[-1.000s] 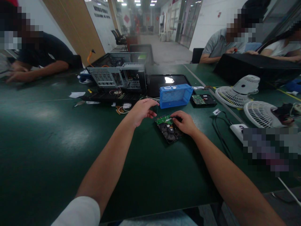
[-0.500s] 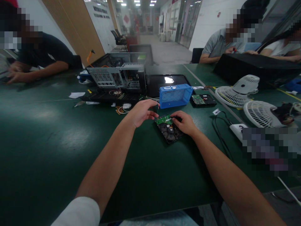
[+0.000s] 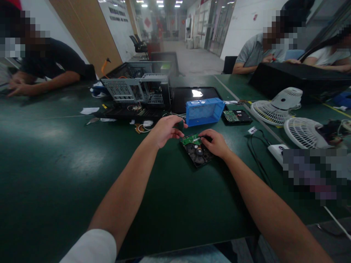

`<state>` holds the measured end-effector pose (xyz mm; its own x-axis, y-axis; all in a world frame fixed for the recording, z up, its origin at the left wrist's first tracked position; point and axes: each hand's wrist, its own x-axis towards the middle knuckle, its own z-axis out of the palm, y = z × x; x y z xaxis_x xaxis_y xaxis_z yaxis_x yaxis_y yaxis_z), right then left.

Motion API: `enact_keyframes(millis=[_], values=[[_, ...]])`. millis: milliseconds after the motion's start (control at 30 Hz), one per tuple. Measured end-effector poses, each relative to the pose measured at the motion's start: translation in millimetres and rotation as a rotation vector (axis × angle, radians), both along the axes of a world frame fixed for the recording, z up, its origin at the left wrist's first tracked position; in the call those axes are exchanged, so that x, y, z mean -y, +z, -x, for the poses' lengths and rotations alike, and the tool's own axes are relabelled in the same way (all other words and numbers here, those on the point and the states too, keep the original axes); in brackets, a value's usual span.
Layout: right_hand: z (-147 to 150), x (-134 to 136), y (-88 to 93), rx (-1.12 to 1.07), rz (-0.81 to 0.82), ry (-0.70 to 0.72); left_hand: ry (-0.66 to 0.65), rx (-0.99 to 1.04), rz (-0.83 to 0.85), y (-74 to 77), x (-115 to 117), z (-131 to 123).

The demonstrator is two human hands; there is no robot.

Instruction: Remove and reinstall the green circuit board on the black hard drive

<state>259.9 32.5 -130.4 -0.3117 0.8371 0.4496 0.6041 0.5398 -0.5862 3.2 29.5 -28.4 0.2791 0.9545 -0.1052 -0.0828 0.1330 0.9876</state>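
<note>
A black hard drive (image 3: 197, 152) with a small green circuit board (image 3: 190, 139) on top lies on the green table (image 3: 68, 157). My right hand (image 3: 216, 142) rests on the drive's right side, fingers curled over its far edge. My left hand (image 3: 166, 130) hovers just left of the drive, fingers spread and slightly bent, holding nothing I can see. Behind both hands stands a blue plastic bin (image 3: 203, 111).
An open computer case (image 3: 138, 87) and a black panel (image 3: 192, 95) sit beyond the bin. Another hard drive (image 3: 237, 116) lies right of it. Two white fans (image 3: 276, 106) and a cable (image 3: 256, 146) occupy the right. People sit at the far left and far right.
My left hand has drifted slightly right, towards the drive and the bin. The right hand has stayed on the drive.
</note>
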Motion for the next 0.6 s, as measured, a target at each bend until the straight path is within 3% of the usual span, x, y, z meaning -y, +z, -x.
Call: enact_keyframes(millis=[200,600], values=[[0.1,0.9,1.9,0.002,-0.013,-0.002,0.101,-0.095,-0.107,-1.1,-0.8,-2.0],[0.2,-0.1,-0.1,-0.006,-0.007,0.004,0.011,-0.023,-0.036,2.4,1.1,1.3]])
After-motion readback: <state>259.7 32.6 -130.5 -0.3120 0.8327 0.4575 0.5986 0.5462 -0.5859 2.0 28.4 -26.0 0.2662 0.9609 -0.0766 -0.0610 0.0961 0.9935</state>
